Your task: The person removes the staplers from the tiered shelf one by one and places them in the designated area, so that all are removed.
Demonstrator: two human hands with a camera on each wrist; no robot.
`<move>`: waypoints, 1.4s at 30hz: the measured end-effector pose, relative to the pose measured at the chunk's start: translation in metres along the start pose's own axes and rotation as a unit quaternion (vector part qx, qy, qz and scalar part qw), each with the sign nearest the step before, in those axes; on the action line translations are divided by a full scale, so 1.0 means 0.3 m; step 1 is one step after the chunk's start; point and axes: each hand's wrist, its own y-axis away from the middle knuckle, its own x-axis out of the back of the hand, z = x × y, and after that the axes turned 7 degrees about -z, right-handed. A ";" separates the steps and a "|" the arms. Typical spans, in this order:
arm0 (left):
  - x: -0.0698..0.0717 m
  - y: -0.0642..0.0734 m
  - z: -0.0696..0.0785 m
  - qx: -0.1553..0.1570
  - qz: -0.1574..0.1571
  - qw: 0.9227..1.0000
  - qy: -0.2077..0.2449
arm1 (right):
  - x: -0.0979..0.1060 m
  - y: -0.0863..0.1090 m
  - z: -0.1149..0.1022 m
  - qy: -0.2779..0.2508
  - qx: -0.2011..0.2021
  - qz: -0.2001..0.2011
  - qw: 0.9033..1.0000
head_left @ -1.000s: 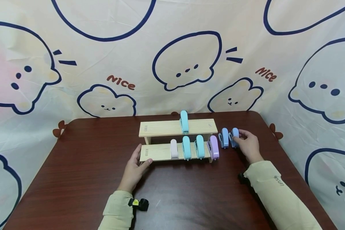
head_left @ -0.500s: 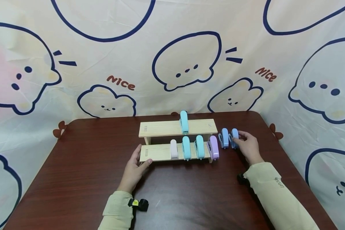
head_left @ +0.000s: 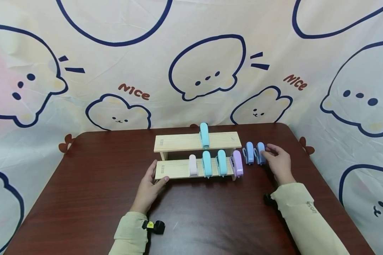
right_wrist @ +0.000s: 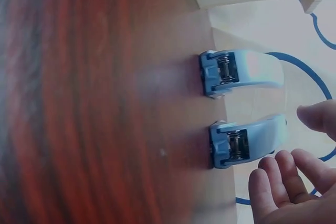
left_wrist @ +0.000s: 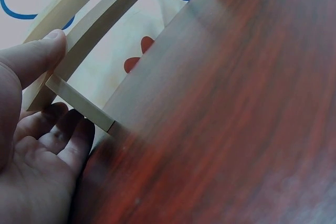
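Note:
In the head view, my left hand grips the left end of the lower board of a two-tier wooden rack. Its thumb lies on the board and its fingers go around the end, as the left wrist view shows at the rack's wooden edge. My right hand is beside the outer blue punch-like tool, which has a curved handle and a spring. Thumb and fingers are spread apart and hold nothing. Left of that tool stands a matching blue one, upright on the table.
The lower board bears a white tool, two turquoise ones including the left one, and a purple one at its right end. Another turquoise tool stands on the upper board. Behind the brown table hangs a printed cloth.
My right hand has let go of the outer blue tool and drawn slightly to the right. The tool stays beside its twin. My left hand has not moved on the rack.

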 end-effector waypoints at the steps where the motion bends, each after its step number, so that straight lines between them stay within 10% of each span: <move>1: 0.001 -0.001 -0.002 0.003 0.000 1.000 0.002 | 0.001 0.003 -0.003 -0.006 -0.003 0.001 1.000; 42: 0.002 0.003 0.003 -0.001 -0.001 1.000 0.001 | -0.070 0.063 -0.159 0.000 0.084 0.003 0.996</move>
